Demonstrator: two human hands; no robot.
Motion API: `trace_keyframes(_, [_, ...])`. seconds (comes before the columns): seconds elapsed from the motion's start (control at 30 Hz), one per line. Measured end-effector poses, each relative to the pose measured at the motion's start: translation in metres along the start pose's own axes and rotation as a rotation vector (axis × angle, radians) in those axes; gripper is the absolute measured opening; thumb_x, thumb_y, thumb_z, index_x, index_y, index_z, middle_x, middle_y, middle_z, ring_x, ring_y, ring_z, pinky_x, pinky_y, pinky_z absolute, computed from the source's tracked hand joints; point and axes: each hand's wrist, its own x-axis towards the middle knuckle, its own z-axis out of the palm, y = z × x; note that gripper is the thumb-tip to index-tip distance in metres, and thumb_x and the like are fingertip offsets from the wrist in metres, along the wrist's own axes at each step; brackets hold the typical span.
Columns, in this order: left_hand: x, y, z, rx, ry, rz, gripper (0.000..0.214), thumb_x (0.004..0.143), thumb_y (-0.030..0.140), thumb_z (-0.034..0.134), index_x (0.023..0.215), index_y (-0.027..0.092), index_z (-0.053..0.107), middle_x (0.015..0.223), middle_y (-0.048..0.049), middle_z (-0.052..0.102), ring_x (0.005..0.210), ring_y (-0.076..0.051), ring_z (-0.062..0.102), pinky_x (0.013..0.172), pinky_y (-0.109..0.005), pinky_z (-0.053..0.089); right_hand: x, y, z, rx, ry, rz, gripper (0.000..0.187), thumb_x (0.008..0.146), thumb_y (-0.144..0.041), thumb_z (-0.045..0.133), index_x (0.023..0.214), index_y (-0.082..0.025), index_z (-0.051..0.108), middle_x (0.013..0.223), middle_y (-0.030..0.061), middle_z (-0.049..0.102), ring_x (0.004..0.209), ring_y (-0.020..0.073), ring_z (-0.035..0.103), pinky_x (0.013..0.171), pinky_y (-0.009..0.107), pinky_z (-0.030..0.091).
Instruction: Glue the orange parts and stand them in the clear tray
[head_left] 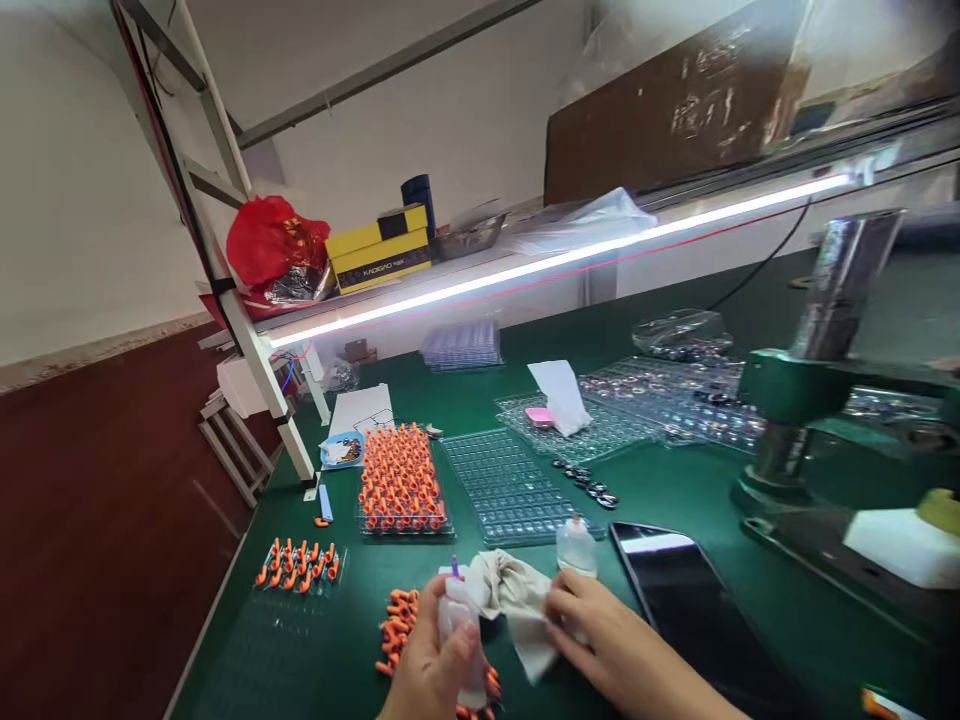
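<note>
My left hand [435,660] is closed around a small white squeeze bottle [456,612] with a purple tip, held upright near the bottom edge. My right hand [600,640] pinches a crumpled grey cloth [514,600] that lies against the bottle. A second small clear bottle [576,546] stands on the green table just beyond my right hand. Loose orange parts [397,625] lie under and beside my left hand.
A tray packed with orange parts [400,482] sits ahead, a smaller tray [300,568] to its left, clear blister trays [510,488] to its right. A black phone [675,590] lies right of my hands. A green press machine [817,420] stands at right. Table edge [217,610] runs along the left.
</note>
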Motion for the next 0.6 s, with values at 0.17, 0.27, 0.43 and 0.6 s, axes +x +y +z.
trace_keyframes(0.17, [0.027,0.029,0.007,0.121,-0.001,0.083,0.058,0.081,0.055,0.067,0.122,0.017,0.051,0.085,0.0005,0.057,0.062,-0.01,0.052,0.058,-0.021,0.044,0.046,-0.025,-0.022,0.044,0.139,-0.038,0.015,0.088,-0.034,0.048,0.084,-0.021,0.054,0.074,0.0016,0.06,0.069,0.0203,0.058,0.07,0.037,0.047])
trace_keyframes(0.27, [0.032,0.031,0.006,0.222,0.033,0.167,0.057,0.081,0.038,0.067,0.132,0.017,0.052,0.086,0.0001,0.06,0.068,-0.012,0.053,0.066,-0.023,0.047,0.061,-0.038,-0.028,0.106,0.204,-0.077,0.023,0.087,-0.035,0.046,0.094,-0.02,0.061,0.088,0.0045,0.065,0.081,0.0214,0.062,0.076,0.037,0.048])
trace_keyframes(0.43, [0.023,0.027,0.003,0.424,0.023,0.273,0.057,0.075,0.02,0.062,0.133,0.021,0.06,0.107,-0.0052,0.068,0.093,-0.02,0.061,0.089,-0.03,0.049,0.047,-0.044,-0.025,0.233,0.21,-0.109,0.036,0.089,-0.042,0.043,0.099,-0.018,0.069,0.089,0.0075,0.065,0.079,0.0221,0.064,0.069,0.034,0.051])
trace_keyframes(0.6, [0.016,0.022,0.005,0.576,-0.006,0.288,0.068,0.065,0.009,0.06,0.131,0.026,0.064,0.101,-0.0038,0.067,0.089,-0.02,0.063,0.081,-0.027,0.052,0.029,-0.049,-0.033,0.353,0.116,-0.058,0.027,0.088,-0.039,0.052,0.093,-0.019,0.069,0.087,0.0066,0.069,0.076,0.0203,0.067,0.065,0.028,0.054])
